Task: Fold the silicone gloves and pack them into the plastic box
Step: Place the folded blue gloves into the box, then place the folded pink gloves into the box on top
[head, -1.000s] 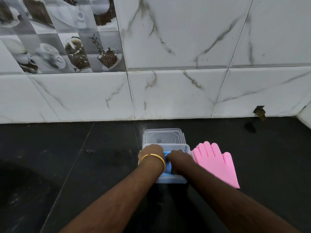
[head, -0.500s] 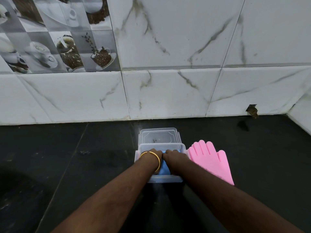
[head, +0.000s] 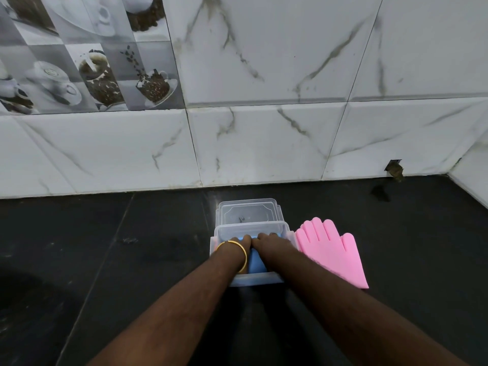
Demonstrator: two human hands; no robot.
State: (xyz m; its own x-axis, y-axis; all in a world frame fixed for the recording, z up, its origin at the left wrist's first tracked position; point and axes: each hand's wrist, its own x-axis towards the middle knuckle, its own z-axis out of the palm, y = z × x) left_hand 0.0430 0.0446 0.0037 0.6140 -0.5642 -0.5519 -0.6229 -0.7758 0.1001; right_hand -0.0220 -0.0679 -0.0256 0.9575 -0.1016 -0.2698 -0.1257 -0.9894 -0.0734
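A wall of white marble-patterned tiles (head: 264,75) is shown across the upper half of the view, with a panel of grey coffee-cup picture tiles (head: 79,54) set into its upper left. A small chipped hole (head: 394,169) is seen at the base of the wall on the right. Below the wall, a dark stone counter (head: 105,260) is spread across the lower half.

Two bare forearms are extended from the lower edge toward the middle of the counter. The clear plastic box (head: 253,280) is placed there, its near wall visible between the wrists. Directly behind it, touching or nearly touching its far rim, the clear lid (head: 249,211) is laid flat on the counter.

The pink silicone glove (head: 330,249) is laid flat and unfolded on the counter just to the right of the box, fingers pointed toward the wall, its left edge against the box.

The blue silicone glove (head: 254,261) is held inside the box; only a strip of it is visible between the two hands. The left hand (head: 237,243) and the right hand (head: 272,241) are placed side by side in the box, pressed down on the blue glove. The fingertips are hidden inside the box, so it cannot be told whether the fingers are curled or straight. A gold bangle (head: 241,253) is worn on the left wrist.
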